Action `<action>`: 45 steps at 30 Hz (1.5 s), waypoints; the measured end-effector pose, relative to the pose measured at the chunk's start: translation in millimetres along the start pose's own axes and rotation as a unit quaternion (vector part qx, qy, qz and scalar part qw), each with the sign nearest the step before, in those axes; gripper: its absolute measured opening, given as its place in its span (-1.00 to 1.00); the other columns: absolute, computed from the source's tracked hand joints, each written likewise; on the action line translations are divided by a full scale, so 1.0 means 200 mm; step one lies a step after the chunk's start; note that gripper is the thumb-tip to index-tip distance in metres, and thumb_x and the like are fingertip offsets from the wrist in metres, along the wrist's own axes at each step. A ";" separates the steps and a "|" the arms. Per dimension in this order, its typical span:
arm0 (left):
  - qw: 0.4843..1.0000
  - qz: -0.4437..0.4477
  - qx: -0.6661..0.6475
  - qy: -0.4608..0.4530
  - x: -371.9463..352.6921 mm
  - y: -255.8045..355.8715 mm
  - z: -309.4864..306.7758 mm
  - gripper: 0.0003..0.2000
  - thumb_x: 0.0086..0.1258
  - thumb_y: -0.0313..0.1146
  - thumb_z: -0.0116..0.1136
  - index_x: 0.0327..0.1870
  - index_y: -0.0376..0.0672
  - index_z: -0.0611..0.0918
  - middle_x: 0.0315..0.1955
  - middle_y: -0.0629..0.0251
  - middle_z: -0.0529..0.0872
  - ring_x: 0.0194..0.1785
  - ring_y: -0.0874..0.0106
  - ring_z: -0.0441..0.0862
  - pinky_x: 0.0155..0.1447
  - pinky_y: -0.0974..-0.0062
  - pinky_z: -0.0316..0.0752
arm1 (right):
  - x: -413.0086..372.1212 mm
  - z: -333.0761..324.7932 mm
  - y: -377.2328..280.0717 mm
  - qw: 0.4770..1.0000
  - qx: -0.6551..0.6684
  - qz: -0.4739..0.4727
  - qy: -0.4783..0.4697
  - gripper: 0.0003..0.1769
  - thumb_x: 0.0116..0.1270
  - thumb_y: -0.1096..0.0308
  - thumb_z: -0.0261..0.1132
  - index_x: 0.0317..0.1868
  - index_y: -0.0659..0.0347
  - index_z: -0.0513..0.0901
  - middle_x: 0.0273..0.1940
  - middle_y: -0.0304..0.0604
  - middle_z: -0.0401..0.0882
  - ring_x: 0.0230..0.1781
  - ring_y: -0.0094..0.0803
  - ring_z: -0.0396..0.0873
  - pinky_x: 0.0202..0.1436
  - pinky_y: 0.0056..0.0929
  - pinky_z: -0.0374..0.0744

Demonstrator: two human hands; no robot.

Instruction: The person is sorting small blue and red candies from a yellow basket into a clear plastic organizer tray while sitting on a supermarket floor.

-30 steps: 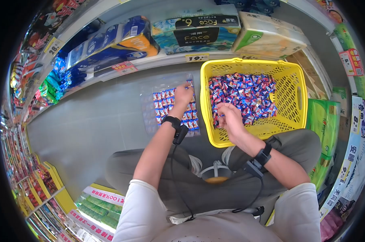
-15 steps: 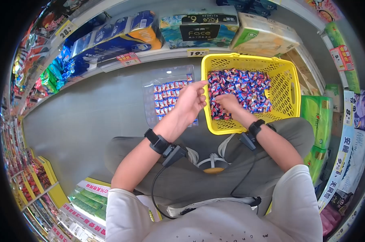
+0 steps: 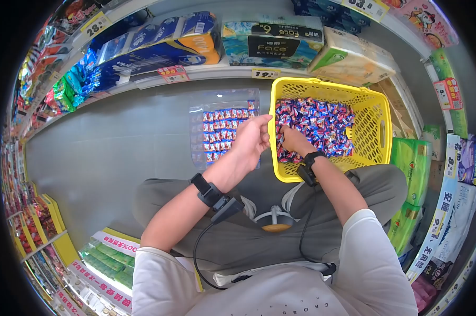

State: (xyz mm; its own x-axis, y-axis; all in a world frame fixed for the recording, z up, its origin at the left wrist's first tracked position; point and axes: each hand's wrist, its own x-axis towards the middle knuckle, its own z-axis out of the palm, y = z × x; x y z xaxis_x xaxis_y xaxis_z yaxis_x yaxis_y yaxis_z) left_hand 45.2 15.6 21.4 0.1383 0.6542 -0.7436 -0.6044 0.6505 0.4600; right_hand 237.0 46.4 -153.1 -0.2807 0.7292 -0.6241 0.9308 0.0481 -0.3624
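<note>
A yellow plastic basket [image 3: 330, 83] stands in front of me, its floor covered with small wrapped candies [image 3: 322, 124] in blue, red and white. Inside its left part, my right hand [image 3: 294, 140] reaches down, fingers drawn together on the candies; the fingertips are partly hidden. My left hand [image 3: 252, 136] is at the basket's left rim, fingers curled closed; what they hold, if anything, is hidden. Under and beyond that hand lies a clear plastic tray [image 3: 197, 124] with candies in neat rows on its right part. The left forearm covers the tray's near right corner.
Shelves at the back hold a blue tissue pack [image 3: 159, 45], a teal Face tissue box [image 3: 272, 42] and a beige pack [image 3: 353, 55]. Green packs [image 3: 410, 168] stand close on the right. My crossed legs [image 3: 164, 203] border the basket. Cables hang from both wrist devices [image 3: 209, 192].
My right hand has moved slightly left and deeper among the candies, toward the basket's left wall. My left hand stays at the rim. The whole view has shifted a little.
</note>
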 end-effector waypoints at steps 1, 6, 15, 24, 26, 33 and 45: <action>1.000 0.002 -0.002 -0.001 0.01 -0.01 -0.01 -0.91 0.35 -0.28 0.25 -0.23 -0.01 0.61 -0.54 0.59 0.45 -0.48 0.64 0.37 -0.31 0.59 0.31 | 0.01 0.00 0.01 1.000 0.017 -0.003 0.006 -0.50 0.14 0.41 0.42 0.12 0.27 0.54 -0.02 0.17 0.67 0.06 0.06 0.63 0.10 -0.09 0.60; 0.997 -0.009 0.068 0.038 0.02 -0.06 0.00 -0.88 0.34 -0.31 0.26 -0.18 -0.06 0.61 -0.46 0.52 0.56 -0.40 0.62 0.50 -0.25 0.58 0.39 | -0.10 -0.09 -0.03 0.980 0.198 -0.013 0.009 -0.71 0.32 0.28 0.25 -0.02 0.24 0.64 -0.27 0.03 0.71 -0.37 -0.18 0.72 -0.33 -0.22 0.63; 0.921 0.163 0.348 -0.060 0.01 -0.14 -0.01 -0.66 0.28 -0.40 0.39 0.02 -0.25 0.56 -0.14 0.27 0.64 -0.08 0.52 0.60 -0.06 0.50 0.56 | -0.51 -0.43 -0.41 0.634 0.767 0.049 -0.080 -0.73 0.44 0.27 0.14 -0.02 0.29 0.56 -0.17 -0.18 0.48 -0.26 -0.49 0.49 -0.13 -0.45 0.56; 0.932 0.238 0.273 -0.029 0.00 -0.13 0.00 -0.81 0.43 -0.39 0.27 -0.07 -0.32 0.67 -0.27 0.27 0.75 -0.25 0.56 0.67 -0.10 0.57 0.59 | -0.60 -0.50 -0.46 0.628 0.778 0.002 -0.017 -0.74 0.51 0.19 0.23 -0.05 0.23 0.61 -0.26 -0.33 0.54 -0.32 -0.63 0.48 -0.21 -0.57 0.52; 0.941 0.234 0.244 -0.011 -0.03 -0.12 0.01 -0.83 0.45 -0.39 0.25 -0.10 -0.31 0.69 -0.31 0.28 0.76 -0.28 0.57 0.68 -0.12 0.58 0.60 | -0.57 -0.48 -0.45 0.662 0.749 0.006 0.017 -0.77 0.47 0.19 0.29 -0.12 0.20 0.64 -0.32 -0.37 0.55 -0.38 -0.68 0.45 -0.30 -0.61 0.46; 0.979 0.130 0.159 -0.002 -0.06 -0.14 -0.01 -0.83 0.44 -0.36 0.27 -0.11 -0.28 0.68 -0.32 0.29 0.75 -0.30 0.56 0.70 -0.13 0.60 0.64 | -0.55 -0.44 -0.43 0.719 0.682 0.014 0.129 -0.77 0.36 0.23 0.42 -0.36 0.23 0.70 -0.55 -0.41 0.50 -0.60 -0.73 0.31 -0.54 -0.65 0.29; 0.989 0.108 0.078 0.072 -0.02 -0.26 -0.04 -0.84 0.48 -0.34 0.22 -0.08 -0.23 0.61 -0.32 0.32 0.66 -0.30 0.54 0.62 -0.14 0.55 0.60 | -0.60 -0.46 -0.49 0.679 0.724 0.077 0.094 -0.75 0.32 0.19 0.44 -0.19 0.19 0.67 -0.44 -0.42 0.51 -0.54 -0.70 0.39 -0.48 -0.67 0.38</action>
State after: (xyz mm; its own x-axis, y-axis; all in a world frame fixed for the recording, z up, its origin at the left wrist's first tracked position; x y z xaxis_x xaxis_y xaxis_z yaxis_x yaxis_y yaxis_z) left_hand 69.3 -23.2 -3.0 -0.0997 0.7300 -0.6762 -0.4778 0.5610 0.6761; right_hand 201.3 16.3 20.1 -0.0443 0.7306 -0.6813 -0.2990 -0.6604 -0.6888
